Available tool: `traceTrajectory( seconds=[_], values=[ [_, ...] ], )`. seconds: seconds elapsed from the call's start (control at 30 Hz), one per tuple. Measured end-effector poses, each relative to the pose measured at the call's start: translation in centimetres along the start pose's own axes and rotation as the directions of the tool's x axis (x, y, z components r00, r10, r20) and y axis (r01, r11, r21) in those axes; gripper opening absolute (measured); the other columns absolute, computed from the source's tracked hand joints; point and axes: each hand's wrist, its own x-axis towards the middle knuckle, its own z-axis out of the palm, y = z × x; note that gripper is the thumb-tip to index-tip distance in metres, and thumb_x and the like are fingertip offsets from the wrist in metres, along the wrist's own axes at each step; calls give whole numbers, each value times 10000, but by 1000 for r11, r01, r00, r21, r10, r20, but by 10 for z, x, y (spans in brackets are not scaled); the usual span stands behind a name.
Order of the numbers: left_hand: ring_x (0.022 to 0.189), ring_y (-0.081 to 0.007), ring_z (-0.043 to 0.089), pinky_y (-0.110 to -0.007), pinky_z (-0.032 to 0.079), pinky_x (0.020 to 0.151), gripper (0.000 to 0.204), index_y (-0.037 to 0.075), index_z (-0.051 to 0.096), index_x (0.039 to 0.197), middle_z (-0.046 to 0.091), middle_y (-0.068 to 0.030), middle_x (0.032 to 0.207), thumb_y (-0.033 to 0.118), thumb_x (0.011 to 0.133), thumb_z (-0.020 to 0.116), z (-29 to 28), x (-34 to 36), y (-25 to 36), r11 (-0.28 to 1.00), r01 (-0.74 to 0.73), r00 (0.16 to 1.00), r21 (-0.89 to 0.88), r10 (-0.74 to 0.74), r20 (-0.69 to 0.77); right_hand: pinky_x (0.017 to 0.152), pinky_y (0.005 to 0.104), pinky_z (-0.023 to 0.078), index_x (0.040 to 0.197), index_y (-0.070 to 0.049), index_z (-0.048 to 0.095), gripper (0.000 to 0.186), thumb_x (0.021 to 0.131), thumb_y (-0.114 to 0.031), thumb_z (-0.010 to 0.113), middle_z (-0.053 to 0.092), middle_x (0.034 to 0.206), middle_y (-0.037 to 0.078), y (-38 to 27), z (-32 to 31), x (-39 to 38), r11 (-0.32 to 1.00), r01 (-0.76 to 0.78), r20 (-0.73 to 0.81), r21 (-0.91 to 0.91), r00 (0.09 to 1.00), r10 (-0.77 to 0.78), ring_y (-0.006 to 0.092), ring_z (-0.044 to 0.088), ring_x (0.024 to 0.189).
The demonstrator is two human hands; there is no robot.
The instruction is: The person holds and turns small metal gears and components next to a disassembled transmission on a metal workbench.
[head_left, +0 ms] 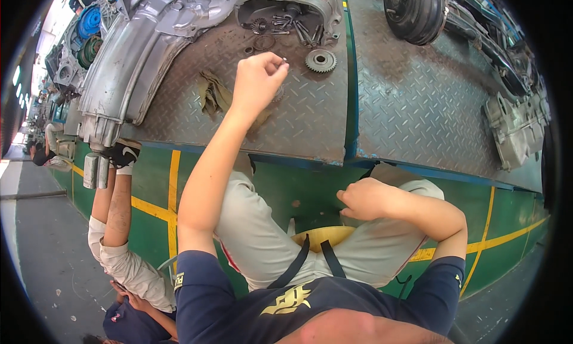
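My left hand [258, 81] reaches out over the metal bench, thumb and forefinger pinched. A tiny piece shows at the fingertips, too small to name. Just right of it a toothed gear [321, 61] lies flat. Beyond the hand are a thin metal ring [264, 43] and several bolts [305, 33], lying by the opening of a cast housing [325, 6]. A crumpled brownish cloth [213, 94] is left of my wrist. My right hand [367, 199] is held above my right thigh, its fingers curled in; whatever they may hold is hidden.
A large silver transmission casing [128, 63] stands on the left of the tread-plate bench [298, 126]. On the neighbouring bench are a black drum [415, 12] and a grey cast part [516, 129]. Another person's legs [119, 224] are at my left. I sit on a yellow stool [334, 235].
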Motion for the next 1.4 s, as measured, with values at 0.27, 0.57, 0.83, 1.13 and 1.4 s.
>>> traceTrajectory(
  seconds=[0.27,0.57,0.83,1.13,1.4],
  values=[
    [578,-111,624,-284,504,600,216,-38,719,850,687,-93,644,170,812,767,-15,6,-23,984,158,985,-77,-162,-57,696,482,554,1008,42,638,383,926,-332,629,690,776,239,2,0,-3,1000,-1,2,0,1000,1,408,693,780],
    [602,-81,619,-255,495,599,153,-16,724,860,691,-64,664,134,833,744,-36,-22,-17,982,172,984,-75,-175,-21,695,476,558,1006,36,639,383,933,-339,622,694,777,232,3,6,1,1000,-5,11,-10,1000,5,398,698,775],
    [578,-173,653,-292,508,586,127,-5,700,858,681,-115,674,110,813,728,-26,-39,15,998,-26,999,61,24,24,707,478,559,985,33,650,361,919,-322,621,704,812,225,5,3,-1,1000,-21,16,-4,1000,21,400,699,801],
    [591,-266,656,-354,507,596,126,4,686,825,669,-130,666,121,802,728,-6,-16,15,994,-70,997,79,68,20,716,482,562,969,31,654,342,906,-304,619,710,839,220,1,5,0,1000,-21,-3,-19,1000,21,400,700,816],
    [525,-107,569,-270,465,543,143,-27,696,836,635,-75,604,109,843,740,-6,5,-2,993,-39,994,109,50,-97,712,482,560,1059,37,630,397,939,-340,599,705,843,240,6,7,2,999,-19,44,-28,999,20,405,699,824]
  ],
)
